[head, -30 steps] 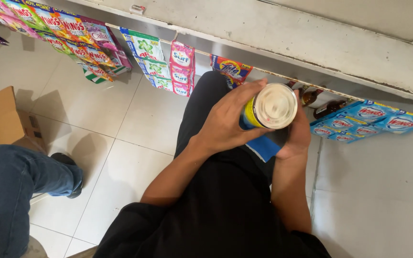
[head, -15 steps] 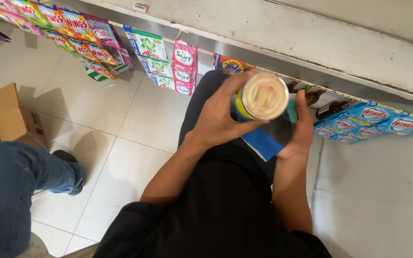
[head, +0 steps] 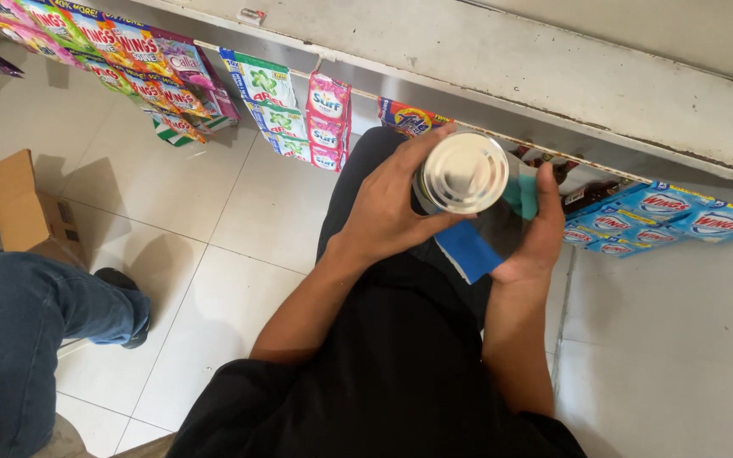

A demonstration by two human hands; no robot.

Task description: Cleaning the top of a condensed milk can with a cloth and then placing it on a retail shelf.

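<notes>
Round metal can (head: 465,172) with a shiny ringed silver end turned up toward the camera, held in front of the person's black-clothed body, above the pale tiled floor (head: 214,220). Left hand (head: 392,208) is curled around the can's side, thumb and fingers wrapped against its wall. Right hand (head: 536,225) is closed on a blue and teal cloth (head: 477,246), which lies against the can's right side; the thumb points up beside the rim. Behind the can, a grey shelf edge (head: 553,68) runs across the view, with strips of colourful sachets (head: 299,114) hanging from a rail beneath it: red and yellow ones to the left, green and pink ones in the middle, blue ones (head: 663,216) to the right. At the left edge, a second person's leg in blue jeans (head: 19,331) with a dark shoe stands near an open brown cardboard box (head: 23,208).
</notes>
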